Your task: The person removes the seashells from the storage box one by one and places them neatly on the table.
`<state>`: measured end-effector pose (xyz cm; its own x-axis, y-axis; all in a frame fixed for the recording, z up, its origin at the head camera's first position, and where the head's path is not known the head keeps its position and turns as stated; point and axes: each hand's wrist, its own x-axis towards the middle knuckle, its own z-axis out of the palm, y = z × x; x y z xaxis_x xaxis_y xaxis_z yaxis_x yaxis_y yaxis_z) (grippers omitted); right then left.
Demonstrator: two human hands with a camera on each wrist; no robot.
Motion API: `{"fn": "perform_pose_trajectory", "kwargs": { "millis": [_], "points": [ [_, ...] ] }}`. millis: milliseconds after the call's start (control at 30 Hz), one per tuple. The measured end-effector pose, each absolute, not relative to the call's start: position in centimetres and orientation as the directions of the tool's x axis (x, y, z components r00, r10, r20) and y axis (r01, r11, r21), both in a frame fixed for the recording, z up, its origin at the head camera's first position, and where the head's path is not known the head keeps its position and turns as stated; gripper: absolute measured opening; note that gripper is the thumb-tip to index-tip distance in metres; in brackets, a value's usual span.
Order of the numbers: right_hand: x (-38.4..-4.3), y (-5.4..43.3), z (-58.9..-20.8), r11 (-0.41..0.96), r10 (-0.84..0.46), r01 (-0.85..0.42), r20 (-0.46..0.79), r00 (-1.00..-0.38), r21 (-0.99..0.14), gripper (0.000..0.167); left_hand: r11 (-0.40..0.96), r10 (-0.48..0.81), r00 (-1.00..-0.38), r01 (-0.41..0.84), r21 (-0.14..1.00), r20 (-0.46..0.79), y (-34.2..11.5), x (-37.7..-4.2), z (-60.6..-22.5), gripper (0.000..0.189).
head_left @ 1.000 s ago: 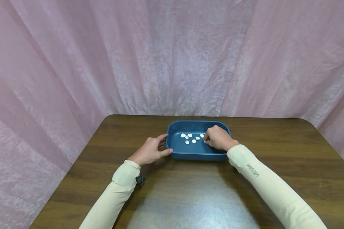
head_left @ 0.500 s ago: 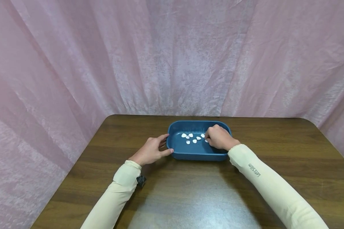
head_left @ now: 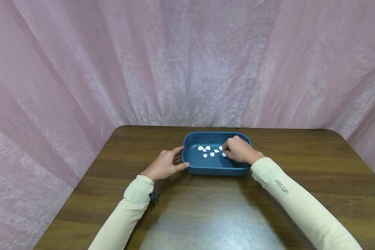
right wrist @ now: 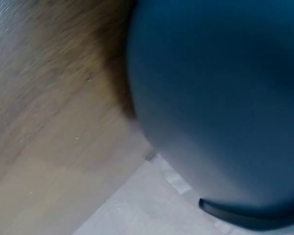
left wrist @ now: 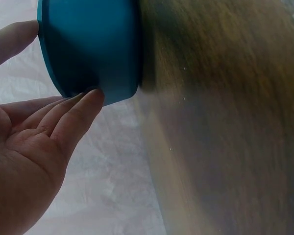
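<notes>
In the head view a blue rectangular tub (head_left: 217,171) lies near the table's far edge, with several small white pebble-like pieces (head_left: 205,150) on its floor. My left hand (head_left: 164,165) touches its left end from outside, thumb and fingers spread apart. Straight fingers (left wrist: 81,112) press the tub's wall in the left wrist view, the thumb at the rim. Reaching into the right part, my right hand (head_left: 239,150) has its fingers curled down, thumb and forefinger at one white piece (head_left: 224,154) that is partly covered by them. The right wrist view shows mostly the tub's outer wall (right wrist: 210,107).
The brown wooden table (head_left: 193,208) extends in front of the tub and to both sides. Behind it hangs a pink curtain (head_left: 187,69). A small black device (head_left: 154,198) sits at the left wrist.
The tub has shifted very slightly right with my left hand on it. My right fingertips moved a little right, then slightly back left, the white piece at them shifting along.
</notes>
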<state>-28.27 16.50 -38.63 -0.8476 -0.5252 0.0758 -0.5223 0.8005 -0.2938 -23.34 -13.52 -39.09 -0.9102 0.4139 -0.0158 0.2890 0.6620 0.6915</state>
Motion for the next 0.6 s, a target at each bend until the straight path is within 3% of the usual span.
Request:
{"fn": "perform_pose_trajectory", "kwargs": {
  "millis": [600],
  "points": [
    [-26.1,14.8,-36.4,0.759,-0.562,-0.548,0.071,-0.824,-0.353,0.017,0.647,0.419,-0.908,0.291,0.705,-0.010,-13.7,-23.5,-39.4,0.075]
  ]
}}
